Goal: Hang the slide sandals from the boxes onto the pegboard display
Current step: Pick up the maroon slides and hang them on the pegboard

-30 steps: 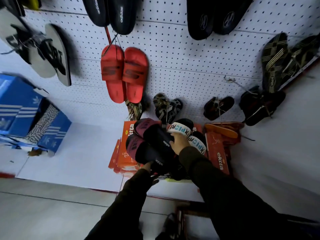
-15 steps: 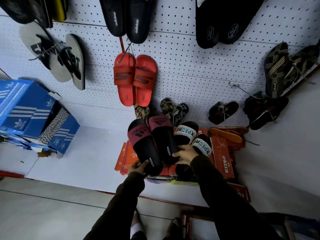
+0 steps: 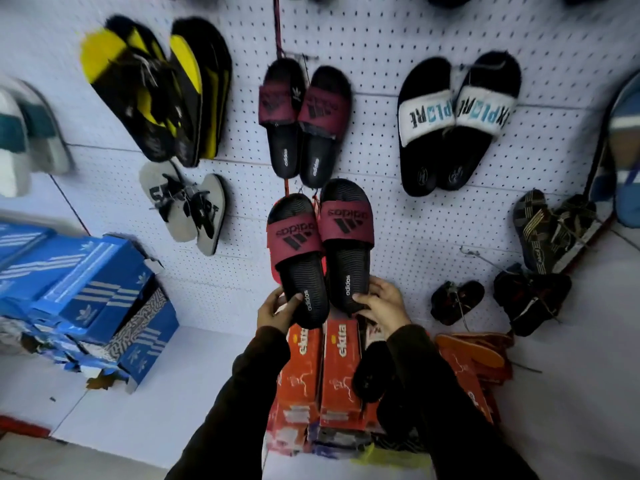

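Maroon-strapped slide pair (image 3: 320, 251) held against pegboard (image 3: 398, 216); left hand (image 3: 277, 308) clamps left heel, right hand (image 3: 382, 304) clamps right heel; matching hung pair (image 3: 304, 123) at 12 o'clock.

Blurred by motion: the white-and-teal sandals (image 3: 31, 136) at the left edge, cut off there too. Cut by the right edge: a blue striped sandal (image 3: 627, 147). Heels of the held maroon slides (image 3: 318, 251) hidden under the fingers (image 3: 363, 301). Black slide (image 3: 372, 372) half covered by the right sleeve (image 3: 450, 410). Peg behind the slides unseen.
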Motion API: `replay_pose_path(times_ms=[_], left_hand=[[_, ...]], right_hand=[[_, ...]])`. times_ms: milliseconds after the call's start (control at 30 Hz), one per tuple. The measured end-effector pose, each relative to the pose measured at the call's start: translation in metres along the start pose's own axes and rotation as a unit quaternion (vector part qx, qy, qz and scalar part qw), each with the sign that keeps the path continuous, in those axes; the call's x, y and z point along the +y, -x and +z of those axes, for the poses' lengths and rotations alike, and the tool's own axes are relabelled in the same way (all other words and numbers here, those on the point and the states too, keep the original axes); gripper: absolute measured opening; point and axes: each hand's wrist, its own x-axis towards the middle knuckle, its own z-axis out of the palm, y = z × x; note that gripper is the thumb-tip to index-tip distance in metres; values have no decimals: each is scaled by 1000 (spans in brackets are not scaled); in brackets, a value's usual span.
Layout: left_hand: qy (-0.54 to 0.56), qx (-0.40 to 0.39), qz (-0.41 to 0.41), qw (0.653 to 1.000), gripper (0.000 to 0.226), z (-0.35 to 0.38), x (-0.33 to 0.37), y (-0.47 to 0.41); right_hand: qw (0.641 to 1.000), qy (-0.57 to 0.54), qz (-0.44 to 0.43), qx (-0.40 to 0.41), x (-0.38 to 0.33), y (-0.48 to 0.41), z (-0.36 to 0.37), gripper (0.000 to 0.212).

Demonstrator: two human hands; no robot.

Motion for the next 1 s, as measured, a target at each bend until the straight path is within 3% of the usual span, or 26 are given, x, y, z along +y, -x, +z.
replay_pose_path(times_ms=[100, 267, 567, 733, 1000], left_hand=[[-8, -5, 62, 998, 32, 1, 38, -10], [-16, -3, 143, 990, 42, 1, 103, -28], [-16, -19, 241, 970, 46, 3, 223, -69], [-7, -22, 214, 976, 48, 10, 255, -97], [2, -42, 106, 993, 48, 14, 216, -119]], right_hand=[[999, -7, -47, -3, -32, 1, 23, 56], [992, -7, -130, -6, -84, 4, 60, 55], [978, -55, -199, -43, -170, -8, 120, 57], [981, -43, -188, -27, -191, -27, 138, 50], [991, -30, -133, 8, -149, -51, 140, 53]])
